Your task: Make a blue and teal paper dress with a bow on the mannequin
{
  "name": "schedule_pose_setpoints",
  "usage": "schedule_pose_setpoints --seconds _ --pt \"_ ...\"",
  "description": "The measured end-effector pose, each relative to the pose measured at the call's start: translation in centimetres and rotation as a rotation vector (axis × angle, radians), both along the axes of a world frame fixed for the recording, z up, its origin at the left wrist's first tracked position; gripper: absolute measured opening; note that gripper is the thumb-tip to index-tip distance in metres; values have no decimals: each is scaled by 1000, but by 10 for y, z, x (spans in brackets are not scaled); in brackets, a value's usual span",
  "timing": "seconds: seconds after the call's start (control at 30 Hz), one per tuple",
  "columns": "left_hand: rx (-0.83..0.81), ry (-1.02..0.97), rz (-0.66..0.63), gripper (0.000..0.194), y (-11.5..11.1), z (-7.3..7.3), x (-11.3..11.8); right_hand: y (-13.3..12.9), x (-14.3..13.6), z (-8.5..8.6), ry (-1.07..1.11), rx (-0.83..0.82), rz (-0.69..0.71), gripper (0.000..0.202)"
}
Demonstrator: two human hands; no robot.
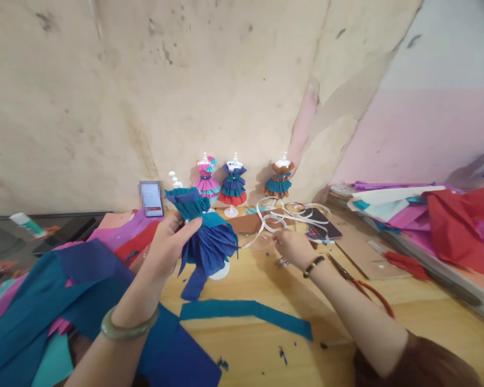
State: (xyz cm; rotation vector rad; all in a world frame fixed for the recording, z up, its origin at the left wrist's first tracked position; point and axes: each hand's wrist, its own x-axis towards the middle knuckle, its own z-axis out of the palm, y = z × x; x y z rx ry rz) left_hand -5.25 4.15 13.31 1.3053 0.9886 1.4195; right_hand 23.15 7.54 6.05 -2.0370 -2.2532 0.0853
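Note:
My left hand (167,244) is closed around a small white mannequin in a teal and blue pleated paper dress (213,247), tilted above the table. The mannequin's white knob top shows above the dress, and its round white base (220,270) shows below. A thin white ribbon-like strip (262,226) runs from the dress's right side towards my right hand (293,247). The fingers of that hand are drawn together at the strip, though their tips are partly hidden. Below lies a long strip of teal crepe paper (246,309).
Three dressed mini mannequins stand by the wall, one in a brown and teal dress (280,180). Orange-handled scissors (361,285) and a dark phone (322,223) lie at right. Crepe paper heaps (64,301) cover the left. Another phone (151,199) leans upright.

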Motion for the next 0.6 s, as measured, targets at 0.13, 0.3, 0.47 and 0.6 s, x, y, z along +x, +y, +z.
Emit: schedule_pose_setpoints --seconds 0.13,0.3,0.47,0.6 --pt "-31 27 -111 40 1 -7 11 36 36 -6 79 37 -148 29" --pt "-42 80 -198 44 -1 -12 22 31 54 14 249 157 -196 33" --pt "-26 152 -245 43 -2 -17 24 -12 22 65 763 270 60 39" --pt "-47 193 -308 39 -4 -18 26 -41 -23 76 1049 81 370 34"
